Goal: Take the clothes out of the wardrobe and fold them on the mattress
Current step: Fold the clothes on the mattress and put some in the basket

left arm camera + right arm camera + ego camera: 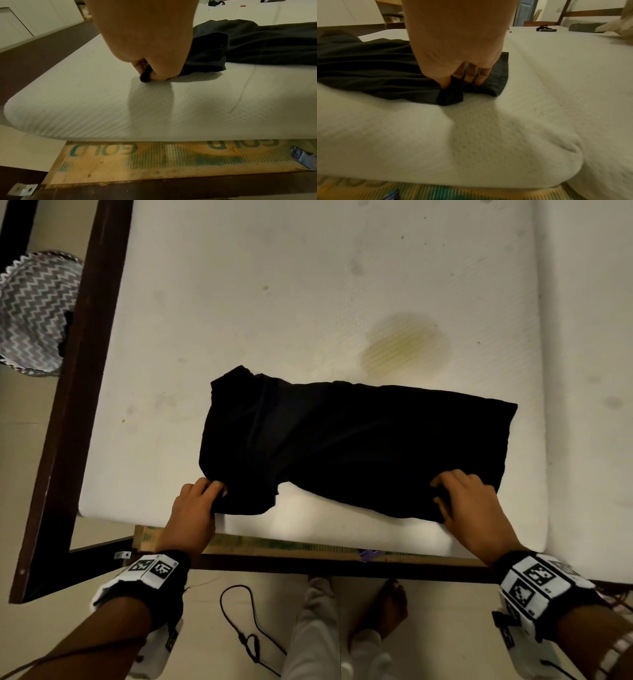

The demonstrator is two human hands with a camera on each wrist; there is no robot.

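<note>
White cloth covers the mattress (pixel 308 285), which fills most of the head view. A yellow stain (pixel 406 344) is seen on it, right of the middle. A dark wooden bed frame (pixel 85 371) runs down the left side of the picture and along the bottom. A light wooden board (pixel 154 159) with green letters is seen under the near edge of the mattress.

A black shirt (pixel 342 440) is laid flat across the middle of the picture, near the front edge of the mattress. It is partly folded into a long shape going from left to right.

The lower left corner of the shirt is pinched by the left hand (pixel 195 508), with a bit of black cloth held between the thumb and curled fingers. The lower right corner is gripped by the right hand (pixel 469 505), and its fingers (pixel 481 75) are dug into the cloth.

A grey zigzag basket (pixel 30 313) is seen at the far left. A black cable (pixel 250 628) lies on the floor at the bottom.
</note>
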